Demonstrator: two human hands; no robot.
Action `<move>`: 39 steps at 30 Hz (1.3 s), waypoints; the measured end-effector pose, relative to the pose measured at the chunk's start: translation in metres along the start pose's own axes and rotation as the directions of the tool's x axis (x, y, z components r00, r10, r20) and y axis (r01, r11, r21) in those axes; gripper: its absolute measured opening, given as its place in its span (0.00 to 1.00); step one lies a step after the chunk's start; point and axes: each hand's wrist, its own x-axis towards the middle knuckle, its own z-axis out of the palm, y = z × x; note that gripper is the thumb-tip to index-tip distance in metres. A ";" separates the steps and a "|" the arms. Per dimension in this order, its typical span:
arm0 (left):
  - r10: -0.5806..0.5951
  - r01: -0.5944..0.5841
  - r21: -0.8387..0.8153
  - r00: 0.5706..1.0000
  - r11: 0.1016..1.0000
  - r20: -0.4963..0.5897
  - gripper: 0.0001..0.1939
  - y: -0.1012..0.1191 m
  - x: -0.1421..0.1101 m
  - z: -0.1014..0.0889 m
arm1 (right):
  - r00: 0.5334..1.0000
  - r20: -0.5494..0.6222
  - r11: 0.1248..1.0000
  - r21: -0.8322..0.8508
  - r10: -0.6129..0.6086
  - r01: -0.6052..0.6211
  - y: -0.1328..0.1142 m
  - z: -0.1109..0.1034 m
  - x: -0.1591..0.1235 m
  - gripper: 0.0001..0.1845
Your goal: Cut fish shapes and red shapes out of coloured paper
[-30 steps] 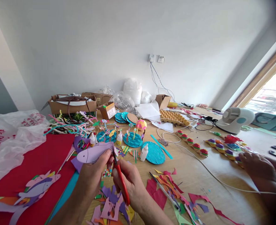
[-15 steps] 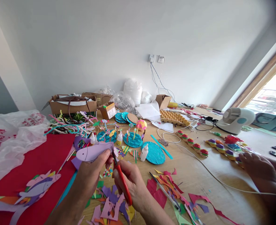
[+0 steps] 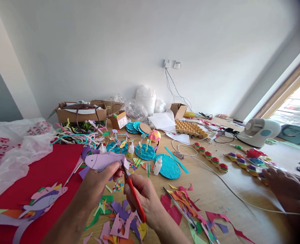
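Note:
Between the thumb and fingers of my left hand (image 3: 105, 176) is a lilac paper fish (image 3: 99, 160) with a drawn eye and gill line. My right hand (image 3: 142, 193) grips red-handled scissors (image 3: 135, 200), whose blades meet the paper at the tail end, close to my left fingertips. Below my hands lie purple, pink and green paper scraps (image 3: 120, 225). On red card (image 3: 63, 162) at the left rests a pile of cut paper fish (image 3: 44, 201). A white glue bottle (image 3: 157, 166) stands beyond my right hand.
A turquoise disc (image 3: 168, 166) and decorated turquoise bases lie ahead. A pen (image 3: 179, 206) rests among scraps at the right. A white cable (image 3: 223, 183) crosses the table toward another person's hands (image 3: 283, 186), beside egg-carton caterpillars (image 3: 244, 162). A white fan (image 3: 259, 132) stands behind them.
The fish has tilted slightly, its head end shifting a little up and right. My hands stay almost in place, and the scissors remain at the tail end. The view has shifted slightly.

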 end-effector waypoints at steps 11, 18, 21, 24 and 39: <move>-0.031 0.031 0.017 0.999 0.999 0.020 0.09 0.005 0.002 -0.004 | 1.000 0.015 0.999 -0.038 -0.020 0.021 0.003 -0.002 -0.001 0.16; -0.033 0.033 0.027 0.999 0.999 0.013 0.09 0.006 0.000 -0.002 | 1.000 0.003 0.995 -0.096 -0.031 0.031 0.004 -0.003 0.000 0.18; -0.027 0.027 0.035 0.999 0.999 0.020 0.10 0.005 0.001 -0.004 | 1.000 0.002 0.994 -0.104 -0.022 0.022 0.003 -0.004 0.000 0.19; 0.000 0.000 0.000 0.999 1.000 0.045 0.09 0.011 0.004 -0.009 | 1.000 0.010 0.996 -0.091 -0.005 0.006 0.003 -0.006 0.000 0.20; 0.161 -0.205 0.507 0.978 0.837 0.131 0.15 0.032 0.010 -0.046 | 0.989 0.139 0.896 -0.429 -0.057 0.112 0.003 -0.021 0.002 0.20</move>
